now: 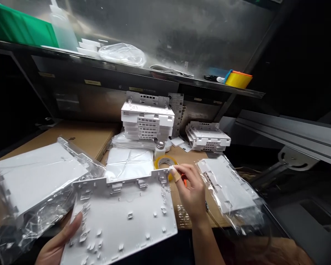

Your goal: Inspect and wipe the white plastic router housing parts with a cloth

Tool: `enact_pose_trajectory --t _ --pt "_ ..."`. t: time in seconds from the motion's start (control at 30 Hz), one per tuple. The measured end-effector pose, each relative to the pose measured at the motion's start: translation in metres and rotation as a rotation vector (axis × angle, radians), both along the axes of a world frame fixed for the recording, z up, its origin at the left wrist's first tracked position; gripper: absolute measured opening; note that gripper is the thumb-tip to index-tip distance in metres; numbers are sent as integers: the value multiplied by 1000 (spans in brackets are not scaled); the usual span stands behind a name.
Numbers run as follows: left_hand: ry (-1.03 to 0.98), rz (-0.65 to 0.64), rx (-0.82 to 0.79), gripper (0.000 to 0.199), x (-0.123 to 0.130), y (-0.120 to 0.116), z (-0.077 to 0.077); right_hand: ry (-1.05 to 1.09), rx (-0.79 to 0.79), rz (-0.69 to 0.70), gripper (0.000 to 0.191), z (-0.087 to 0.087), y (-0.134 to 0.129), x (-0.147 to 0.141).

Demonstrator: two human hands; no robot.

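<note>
My left hand [62,239] grips the left edge of a white plastic housing panel [138,200], its thumb on the inner face and the other fingers hidden beneath. The panel is tilted toward me, showing small clips and posts. At its upper right corner my right hand [191,187] pinches a small white wad [171,168], perhaps a wipe, against the rim. A tan band wraps one of its fingers. Just behind this hand lies a roll of yellow tape [165,161]. A pump-top bottle [159,147] stands behind the tape.
Bagged white panels lie left [44,176] and right [228,184]. Behind are a tall stack of white housings [147,117], a smaller stack [208,136] and folded plastic bags [129,162]. Above runs a metal shelf [121,70] with a squeeze bottle [63,29] and yellow tape roll [238,79].
</note>
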State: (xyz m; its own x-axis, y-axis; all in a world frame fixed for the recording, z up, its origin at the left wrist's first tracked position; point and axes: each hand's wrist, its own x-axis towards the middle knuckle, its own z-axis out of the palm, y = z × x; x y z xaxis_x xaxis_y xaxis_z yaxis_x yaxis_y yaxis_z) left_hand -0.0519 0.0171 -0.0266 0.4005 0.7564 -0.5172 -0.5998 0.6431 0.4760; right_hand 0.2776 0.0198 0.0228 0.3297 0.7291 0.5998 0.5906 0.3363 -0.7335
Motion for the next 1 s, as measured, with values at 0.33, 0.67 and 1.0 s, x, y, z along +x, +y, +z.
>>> enact_pose_trajectory --t 0.33,0.67,1.0 --pt "53 160 18 106 82 -20 52 -45 136 83 14 26 -8 -45" --pt "-123 156 64 84 120 -34 63 -130 224 205 18 42 -1 -86" --pt "-14 233 -4 103 95 -32 58 -141 63 113 17 26 26 -53"
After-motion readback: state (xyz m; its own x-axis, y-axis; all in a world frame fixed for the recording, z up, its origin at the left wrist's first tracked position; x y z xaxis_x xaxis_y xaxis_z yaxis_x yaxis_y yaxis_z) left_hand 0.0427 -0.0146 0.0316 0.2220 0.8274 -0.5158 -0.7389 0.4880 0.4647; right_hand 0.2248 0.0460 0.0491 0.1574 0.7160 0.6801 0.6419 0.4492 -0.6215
